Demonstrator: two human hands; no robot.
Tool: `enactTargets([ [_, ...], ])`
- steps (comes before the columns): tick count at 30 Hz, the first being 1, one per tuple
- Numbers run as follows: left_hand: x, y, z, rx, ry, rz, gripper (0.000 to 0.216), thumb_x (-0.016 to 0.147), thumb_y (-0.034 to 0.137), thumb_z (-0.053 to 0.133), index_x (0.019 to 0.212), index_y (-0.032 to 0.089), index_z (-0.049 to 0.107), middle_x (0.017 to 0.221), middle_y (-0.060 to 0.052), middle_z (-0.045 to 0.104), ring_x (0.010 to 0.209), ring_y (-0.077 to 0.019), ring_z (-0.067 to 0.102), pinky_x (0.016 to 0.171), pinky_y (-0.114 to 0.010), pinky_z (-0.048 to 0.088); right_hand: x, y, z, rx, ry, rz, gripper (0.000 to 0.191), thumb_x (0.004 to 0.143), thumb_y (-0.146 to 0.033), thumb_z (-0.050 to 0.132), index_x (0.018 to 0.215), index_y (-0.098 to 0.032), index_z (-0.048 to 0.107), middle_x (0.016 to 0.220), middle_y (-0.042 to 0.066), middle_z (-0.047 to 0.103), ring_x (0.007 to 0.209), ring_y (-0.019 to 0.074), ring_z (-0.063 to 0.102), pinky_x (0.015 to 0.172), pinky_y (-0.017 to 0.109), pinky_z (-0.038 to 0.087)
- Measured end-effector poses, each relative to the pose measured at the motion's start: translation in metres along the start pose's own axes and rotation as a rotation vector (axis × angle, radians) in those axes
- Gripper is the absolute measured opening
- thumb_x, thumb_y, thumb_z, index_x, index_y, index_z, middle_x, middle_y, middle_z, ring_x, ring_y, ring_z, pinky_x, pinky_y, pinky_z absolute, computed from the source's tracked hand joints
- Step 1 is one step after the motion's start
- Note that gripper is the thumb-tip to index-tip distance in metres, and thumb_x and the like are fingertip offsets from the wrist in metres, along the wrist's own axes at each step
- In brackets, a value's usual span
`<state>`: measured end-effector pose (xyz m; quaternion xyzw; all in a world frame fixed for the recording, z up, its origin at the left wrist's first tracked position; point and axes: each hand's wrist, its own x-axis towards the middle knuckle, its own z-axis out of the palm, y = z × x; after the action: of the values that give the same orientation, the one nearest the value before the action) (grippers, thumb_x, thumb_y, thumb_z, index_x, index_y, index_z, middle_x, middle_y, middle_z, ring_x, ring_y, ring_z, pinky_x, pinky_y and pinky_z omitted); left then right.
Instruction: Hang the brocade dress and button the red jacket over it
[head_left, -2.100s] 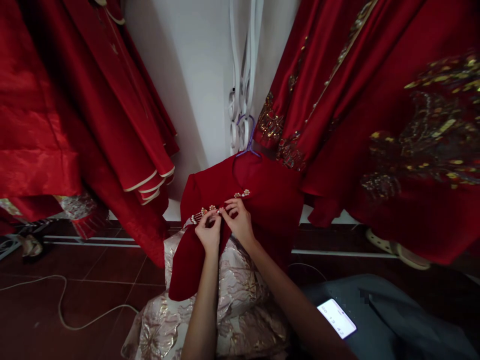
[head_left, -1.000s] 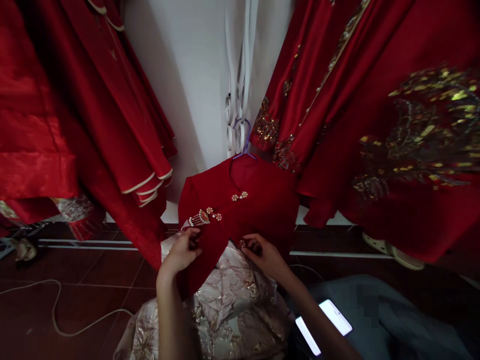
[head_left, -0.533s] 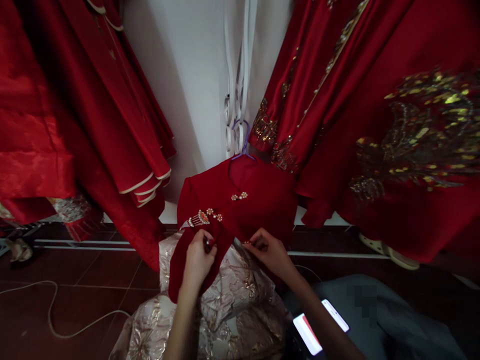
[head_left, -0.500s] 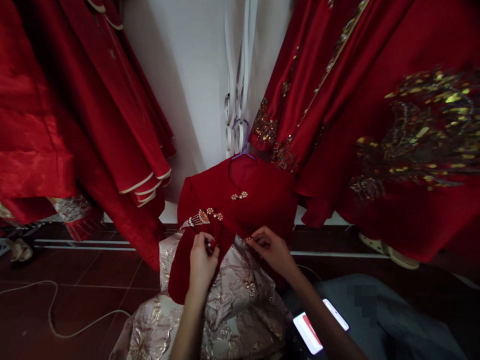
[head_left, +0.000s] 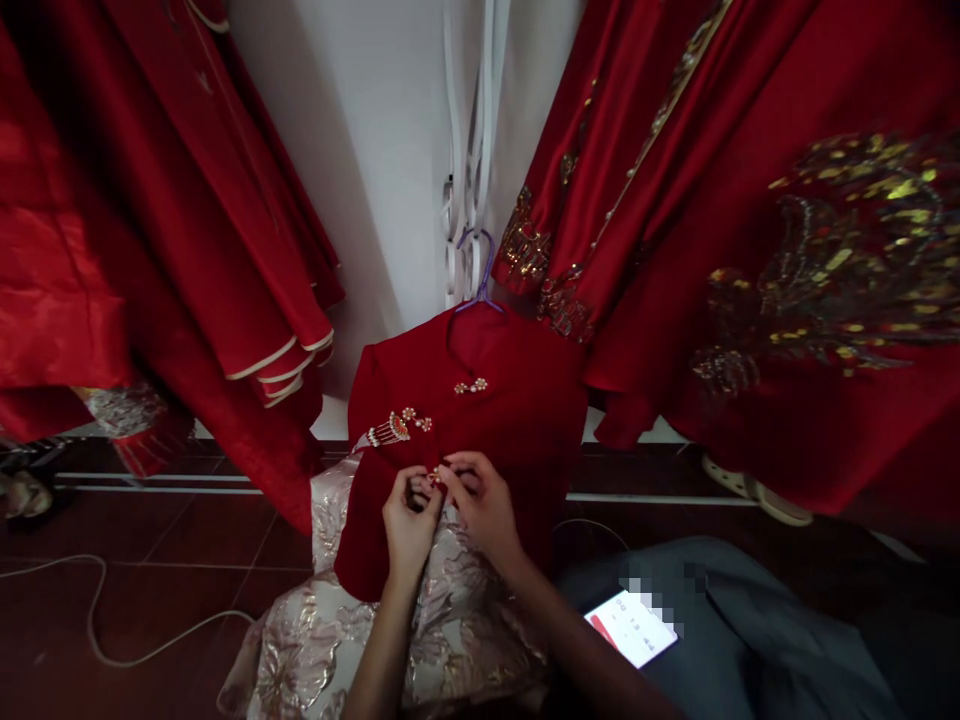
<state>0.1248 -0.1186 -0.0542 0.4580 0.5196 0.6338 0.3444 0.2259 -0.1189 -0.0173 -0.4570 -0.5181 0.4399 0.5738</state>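
A dark red velvet jacket [head_left: 525, 400] hangs on a purple hanger [head_left: 484, 285]. On its front are a jewelled flower clasp [head_left: 471, 387] near the neck and, lower left, a brooch [head_left: 390, 430] with beaded tassels. Between both hands, at the jacket's front edges, shows a small gold-and-pearl clasp [head_left: 435, 477]. My left hand [head_left: 411, 515] pinches this clasp from the left, fingers curled. From the right, my right hand [head_left: 484, 505] closes thumb and finger on the same clasp. Whether its two halves are joined, I cannot tell.
Shiny pale pink-gold floral fabric [head_left: 300, 650] lies under the jacket. Red garments [head_left: 247, 250] hang left, and sequinned red ones [head_left: 750, 420] right. A lit phone [head_left: 637, 630] rests on grey cloth [head_left: 787, 620]. A white cable [head_left: 101, 610] crosses the tiled floor.
My right hand has moved left with the jacket's front edge, meeting my left hand. Before, the hands were apart and the jacket front gaped between them; now the edges are together at the clasp.
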Motion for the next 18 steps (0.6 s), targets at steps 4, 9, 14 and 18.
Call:
enactTargets([
  [4, -0.002, -0.008, -0.008, 0.048, -0.031, -0.015, 0.026, 0.070, 0.029, 0.066, 0.091, 0.015, 0.059, 0.074, 0.000, 0.060, 0.063, -0.0097, 0.057, 0.057, -0.019, 0.047, 0.001, 0.043, 0.010, -0.079, 0.065, -0.080, 0.020, 0.084, -0.037, 0.053, 0.091, -0.018, 0.056, 0.082, 0.004, 0.062, 0.073, 0.0150, 0.060, 0.063, 0.026, 0.049],
  [9, -0.009, -0.004, -0.017, -0.050, -0.083, -0.069, 0.026, 0.071, 0.026, 0.065, 0.094, 0.015, 0.058, 0.086, -0.005, 0.063, 0.079, -0.0129, 0.062, 0.073, -0.024, 0.052, -0.003, 0.059, 0.008, -0.184, 0.074, -0.237, 0.018, 0.090, -0.032, 0.043, 0.095, -0.019, 0.054, 0.090, 0.005, 0.060, 0.083, 0.0155, 0.058, 0.077, 0.029, 0.047],
  [14, -0.013, -0.009, -0.019, -0.012, -0.041, -0.049, 0.037, 0.069, 0.024, 0.067, 0.103, 0.017, 0.053, 0.083, -0.002, 0.056, 0.074, -0.0105, 0.060, 0.067, -0.022, 0.052, -0.005, 0.058, 0.009, -0.205, 0.079, -0.237, 0.017, 0.091, -0.030, 0.041, 0.101, -0.019, 0.049, 0.091, 0.006, 0.058, 0.082, 0.0151, 0.058, 0.075, 0.029, 0.047],
  [18, -0.014, -0.013, -0.018, 0.018, -0.016, 0.013, 0.035, 0.069, 0.025, 0.068, 0.100, 0.019, 0.051, 0.086, -0.001, 0.055, 0.074, -0.0097, 0.058, 0.064, -0.020, 0.052, -0.005, 0.059, 0.010, -0.181, 0.073, -0.232, 0.015, 0.092, -0.030, 0.041, 0.099, -0.019, 0.048, 0.088, 0.005, 0.058, 0.080, 0.0147, 0.058, 0.072, 0.028, 0.047],
])
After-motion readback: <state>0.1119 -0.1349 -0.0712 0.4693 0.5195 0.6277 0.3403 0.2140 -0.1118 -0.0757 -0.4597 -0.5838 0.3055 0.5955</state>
